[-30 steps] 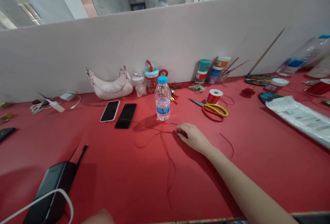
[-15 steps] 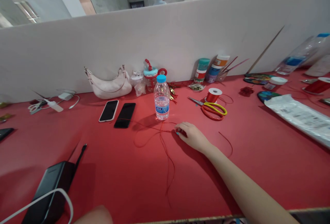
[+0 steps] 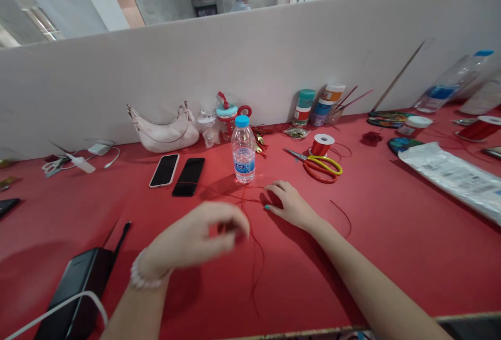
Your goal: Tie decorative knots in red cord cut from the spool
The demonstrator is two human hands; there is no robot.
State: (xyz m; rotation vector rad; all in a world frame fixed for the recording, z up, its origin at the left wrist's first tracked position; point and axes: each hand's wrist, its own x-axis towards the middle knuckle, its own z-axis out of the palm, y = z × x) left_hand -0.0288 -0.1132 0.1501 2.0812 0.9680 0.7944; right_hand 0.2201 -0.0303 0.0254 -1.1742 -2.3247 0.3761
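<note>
My left hand, a pale bead bracelet at its wrist, hangs over the red table in front of the bottle. Its fingers are curled and somewhat blurred, thumb apart from them, and nothing shows in its grasp. My right hand rests on the table with thumb and fingers apart, the fingertips beside thin red cord. The cord's strands cross near the foot of a blue-capped water bottle and trail toward the front edge. One strand runs left to a black phone. Part of the cord is hidden behind my left hand.
Scissors and a spool of red cord lie right of the bottle. A white-cased phone, a handbag and a black power bank are to the left. Paint jars stand against the white partition.
My left hand has risen from the bottom edge and come in over the table toward the cord. The thumb and fingers of my right hand have spread apart.
</note>
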